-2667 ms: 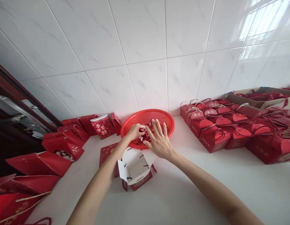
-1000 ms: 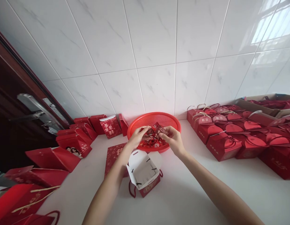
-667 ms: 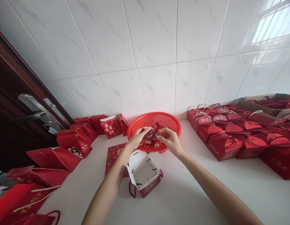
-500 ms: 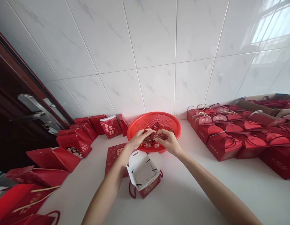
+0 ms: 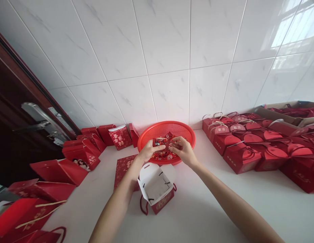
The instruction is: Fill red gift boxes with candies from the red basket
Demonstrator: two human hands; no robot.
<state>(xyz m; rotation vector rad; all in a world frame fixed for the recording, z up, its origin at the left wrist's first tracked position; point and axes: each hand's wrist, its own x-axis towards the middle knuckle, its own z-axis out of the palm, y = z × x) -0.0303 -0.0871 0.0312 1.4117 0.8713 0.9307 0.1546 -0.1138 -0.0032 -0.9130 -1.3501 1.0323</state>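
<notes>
My left hand is closed over red-wrapped candies, its thumb lying across them. Close beside it, my right hand has its fingers bent around another small red packet, partly hidden by the fingertips. Both hands are over a red plastic basket of loose red-wrapped candies. In front of the basket, between my forearms, a red gift box stands with its lid up, showing a white inside, black tabs and a dark red cord handle.
A flat red box lies partly under my left forearm. Along the left, several red boxes stand by a dark door with a metal handle. Rows of closed red gift boxes fill the right, with a cardboard carton behind them.
My left hand has turned so the candy wrappers in it show more. My right fingers have shifted and spread slightly beside it. The open gift box stays in place.
</notes>
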